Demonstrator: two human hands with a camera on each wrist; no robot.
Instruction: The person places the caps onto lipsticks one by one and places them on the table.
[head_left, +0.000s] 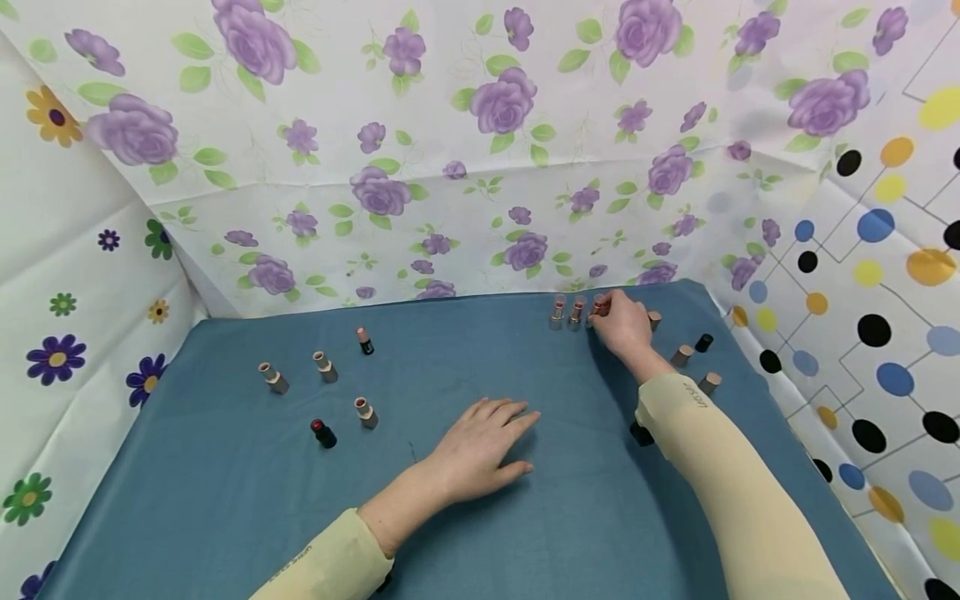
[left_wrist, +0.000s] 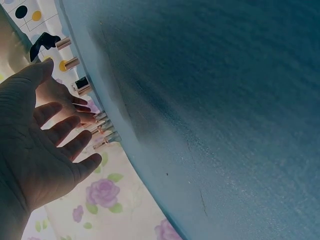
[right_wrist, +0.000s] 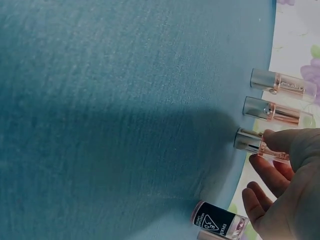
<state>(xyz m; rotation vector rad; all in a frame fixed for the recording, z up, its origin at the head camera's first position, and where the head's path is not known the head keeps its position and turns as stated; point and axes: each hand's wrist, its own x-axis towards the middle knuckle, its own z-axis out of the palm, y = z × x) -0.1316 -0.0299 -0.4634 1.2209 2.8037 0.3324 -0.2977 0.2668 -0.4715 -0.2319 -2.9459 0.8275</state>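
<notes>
At the back right of the table, my right hand (head_left: pixel 626 327) pinches a clear-sided lipstick (right_wrist: pixel 246 140) between thumb and fingers. The tube stands upright on the cloth, in line with two similar lipsticks (head_left: pixel 557 312). Beside that hand, in the right wrist view, is a tube with a black label (right_wrist: pixel 214 219). My left hand (head_left: pixel 480 450) hovers palm down over the middle of the table, fingers spread and holding nothing. To its left stand several uncapped lipsticks (head_left: pixel 366 412), among them a black one with a red tip (head_left: pixel 323 433).
Several beige caps (head_left: pixel 681 356) and a small black cap (head_left: pixel 703 342) stand right of my right forearm. Blue cloth (head_left: pixel 247 500) covers the table. Floral sheets (head_left: pixel 450 242) rise behind, and a dotted sheet (head_left: pixel 885 333) hangs along the right side.
</notes>
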